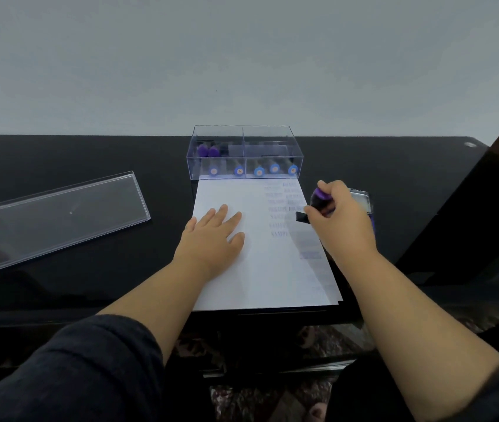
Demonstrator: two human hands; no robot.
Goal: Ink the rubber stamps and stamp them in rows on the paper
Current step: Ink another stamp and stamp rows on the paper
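A white sheet of paper [260, 269] lies on the black table, with rows of faint blue stamped words in its upper right part. My left hand [211, 236] rests flat on the sheet's left side, fingers straight. My right hand [338, 217] grips a purple-handled rubber stamp [318, 201] at the paper's right edge; the stamp's dark base pokes out to the left of my fingers, and the stamp looks blurred. An ink pad [362, 201] sits just behind my right hand, mostly hidden by it.
A clear plastic box [244, 141] at the paper's far edge holds several more stamps with blue and purple tops. Its clear lid [59, 220] lies on the table to the left. A dark piece of furniture [470, 223] rises on the right.
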